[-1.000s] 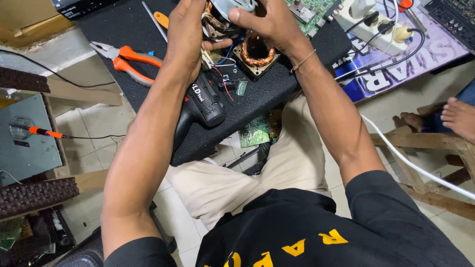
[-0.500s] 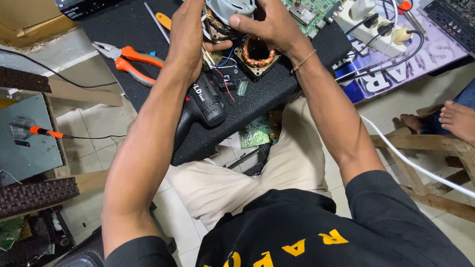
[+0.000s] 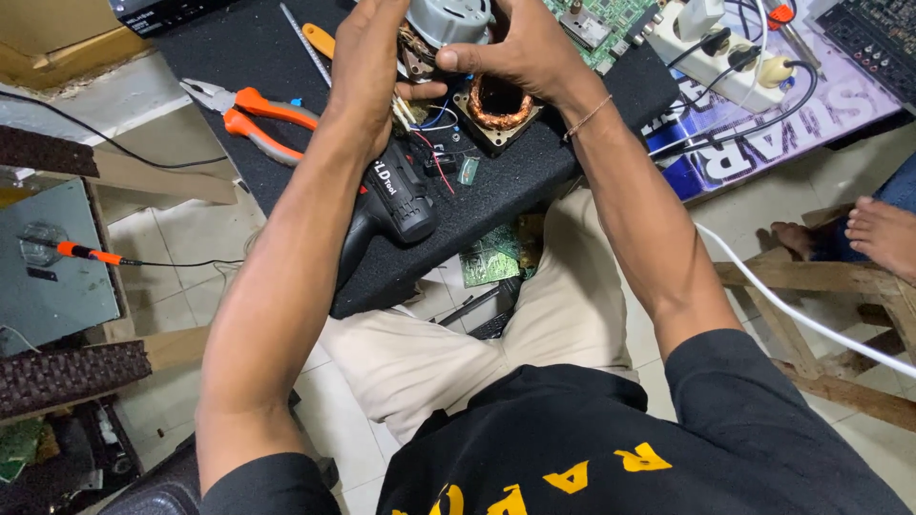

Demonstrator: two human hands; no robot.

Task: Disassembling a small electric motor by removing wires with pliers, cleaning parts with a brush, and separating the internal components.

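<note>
Small grey metal motor [image 3: 448,19], cylindrical, with thin red, blue and white wires trailing below it, held above the black mat [image 3: 239,67]. Compared with half a second earlier, the motor sits slightly lower between the hands, which have closed in around it. Left hand [image 3: 367,67] grips its left side; right hand [image 3: 520,52] clamps its right side, thumb across the front. Directly beneath the motor lies a copper-wound stator [image 3: 498,103]; left of it, orange-handled pliers [image 3: 258,119].
</note>
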